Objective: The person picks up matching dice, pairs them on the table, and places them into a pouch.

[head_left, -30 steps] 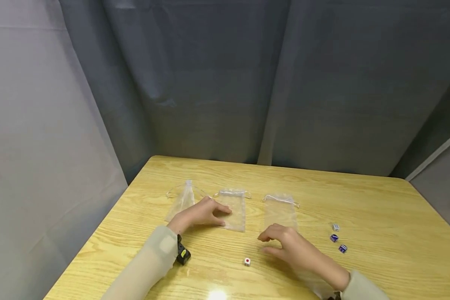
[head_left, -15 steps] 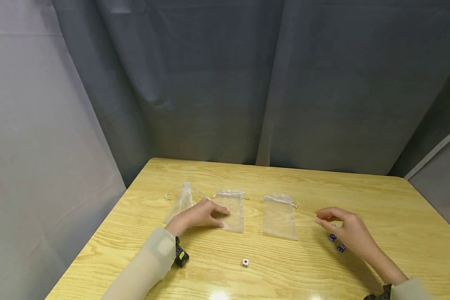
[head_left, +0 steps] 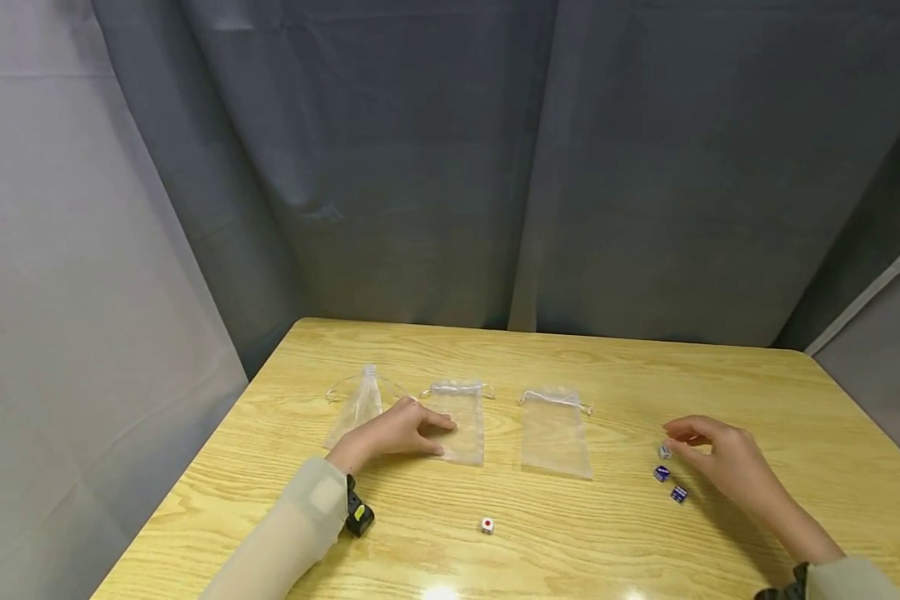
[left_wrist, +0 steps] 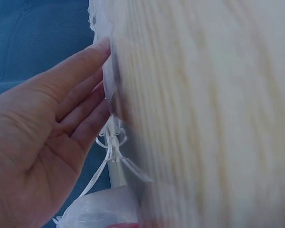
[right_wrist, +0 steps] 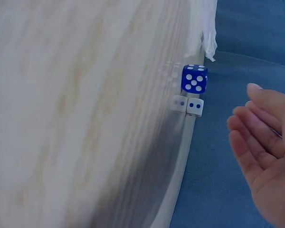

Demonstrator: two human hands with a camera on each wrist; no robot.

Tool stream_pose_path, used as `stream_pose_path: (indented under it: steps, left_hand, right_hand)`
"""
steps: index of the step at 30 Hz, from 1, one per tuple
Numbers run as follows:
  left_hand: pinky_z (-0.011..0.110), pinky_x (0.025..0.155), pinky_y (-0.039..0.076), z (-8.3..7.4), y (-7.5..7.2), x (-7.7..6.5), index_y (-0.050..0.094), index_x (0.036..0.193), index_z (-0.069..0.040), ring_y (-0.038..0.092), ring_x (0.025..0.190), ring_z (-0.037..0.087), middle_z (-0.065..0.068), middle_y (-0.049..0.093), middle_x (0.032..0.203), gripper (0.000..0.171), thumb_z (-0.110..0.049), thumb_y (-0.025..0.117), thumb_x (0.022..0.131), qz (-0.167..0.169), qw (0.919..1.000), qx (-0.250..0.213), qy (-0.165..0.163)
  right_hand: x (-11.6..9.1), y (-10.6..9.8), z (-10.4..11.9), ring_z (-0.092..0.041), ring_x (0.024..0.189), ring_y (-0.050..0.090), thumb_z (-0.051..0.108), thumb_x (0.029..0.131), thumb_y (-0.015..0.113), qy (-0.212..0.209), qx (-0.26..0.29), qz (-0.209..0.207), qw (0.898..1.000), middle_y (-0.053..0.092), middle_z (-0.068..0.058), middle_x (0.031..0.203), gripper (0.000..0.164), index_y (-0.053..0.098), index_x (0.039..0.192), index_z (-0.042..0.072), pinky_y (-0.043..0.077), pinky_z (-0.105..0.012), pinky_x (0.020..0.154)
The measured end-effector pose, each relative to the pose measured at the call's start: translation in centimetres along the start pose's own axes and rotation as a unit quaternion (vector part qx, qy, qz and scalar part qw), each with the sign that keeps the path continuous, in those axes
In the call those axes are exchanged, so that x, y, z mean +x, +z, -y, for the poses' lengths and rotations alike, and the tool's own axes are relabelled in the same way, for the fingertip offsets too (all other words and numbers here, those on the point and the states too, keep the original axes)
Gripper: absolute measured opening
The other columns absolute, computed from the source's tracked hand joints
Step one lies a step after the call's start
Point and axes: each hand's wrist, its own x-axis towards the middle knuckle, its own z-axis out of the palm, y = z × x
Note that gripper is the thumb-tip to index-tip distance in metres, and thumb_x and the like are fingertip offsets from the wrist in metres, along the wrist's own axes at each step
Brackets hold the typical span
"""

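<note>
1. Since the frame of a second ago, the right hand [head_left: 727,458] has been moved from the near end of the right-hand drawstring pouch [head_left: 557,440] to the dice on the right; the whole pouch is now exposed.
2. The right hand is held loosely curved, thumb parted from the fingers, with nothing gripped; in the right wrist view a gap is seen between it and the dice.
3. Just beside its fingertips lies a white die [head_left: 664,452], followed nearer the person by an upper blue die [head_left: 662,473] and a lower blue die [head_left: 679,495].
4. The left hand [head_left: 393,433] has been kept on the middle drawstring pouch [head_left: 467,435], fingers extended and touching it, nothing grasped.
5. The left-hand pouch [head_left: 362,412], gathered at its top, is partly covered by that hand.
6. The red-pipped die [head_left: 487,526] has been left on the table [head_left: 607,533], near its front.
</note>
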Motion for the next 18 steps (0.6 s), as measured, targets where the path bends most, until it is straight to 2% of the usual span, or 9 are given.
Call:
stream_pose_path:
  steps: [3,8,12,18]
  left_hand:
    - [0.047,0.116,0.033,0.05,0.02,0.02,0.067,0.127,-0.019,0.051,0.133,0.023,-0.001,0.062,0.135,0.042,-0.028,0.075,0.086,0.000,1.0000,0.006,0.003]
    - [0.046,0.118,0.031,0.07,0.13,0.13,0.067,0.128,-0.021,0.049,0.134,0.022,-0.003,0.061,0.137,0.043,-0.030,0.075,0.087,0.002,1.0000,0.006,-0.001]
    - [0.047,0.117,0.031,0.00,0.20,0.21,0.067,0.128,-0.022,0.049,0.134,0.022,-0.003,0.061,0.137,0.042,-0.030,0.074,0.087,0.002,1.0000,0.005,0.001]
    - [0.047,0.116,0.032,-0.22,0.11,0.16,0.067,0.127,-0.022,0.049,0.133,0.023,-0.002,0.061,0.137,0.042,-0.030,0.075,0.086,0.002,1.0000,0.002,-0.002]
  right_hand:
    - [0.12,0.08,-0.02,-0.026,0.079,0.068,0.011,0.080,0.079,0.007,-0.016,0.040,0.999,0.075,-0.009,0.093,0.023,0.073,0.101,0.004,0.058,-0.033,0.064]
    - [0.26,0.17,-0.15,-0.029,0.083,0.069,0.012,0.083,0.076,0.037,-0.021,0.114,0.993,0.073,-0.015,0.096,0.024,0.071,0.103,-0.001,0.059,-0.039,0.067]
    - [0.36,0.23,-0.45,-0.027,0.081,0.069,0.011,0.082,0.076,0.041,-0.028,0.141,0.989,0.073,-0.014,0.093,0.022,0.071,0.100,-0.001,0.059,-0.039,0.066]
    - [0.22,0.33,-0.88,-0.011,0.072,0.064,0.009,0.081,0.077,0.014,-0.055,0.152,0.987,0.072,-0.005,0.086,0.017,0.072,0.095,0.003,0.056,-0.027,0.061]
